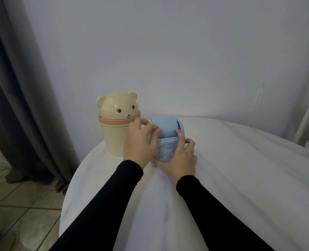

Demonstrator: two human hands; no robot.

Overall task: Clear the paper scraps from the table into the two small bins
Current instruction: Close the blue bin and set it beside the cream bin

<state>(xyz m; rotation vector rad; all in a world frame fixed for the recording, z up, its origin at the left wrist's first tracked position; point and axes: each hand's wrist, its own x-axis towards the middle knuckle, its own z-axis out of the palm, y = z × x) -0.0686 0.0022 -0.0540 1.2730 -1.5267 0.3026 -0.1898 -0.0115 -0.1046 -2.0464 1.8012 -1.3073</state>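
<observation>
A small blue bin (168, 127) with a swing lid and a bear print stands on the white-covered table (231, 178). My left hand (140, 142) grips its left side, fingers curled over the rim by the lid. My right hand (180, 156) holds its right side and front, one fingertip touching the lid's lower edge. Just left of it stands a cream bear-shaped bin (113, 131) with a peach collar and a domed head lid. No paper scraps show on the table.
A white wall rises close behind the bins. A grey curtain (19, 98) hangs at the left over a tiled floor (23, 205). A white frame (307, 107) leans at the far right. The table's round edge runs along the left.
</observation>
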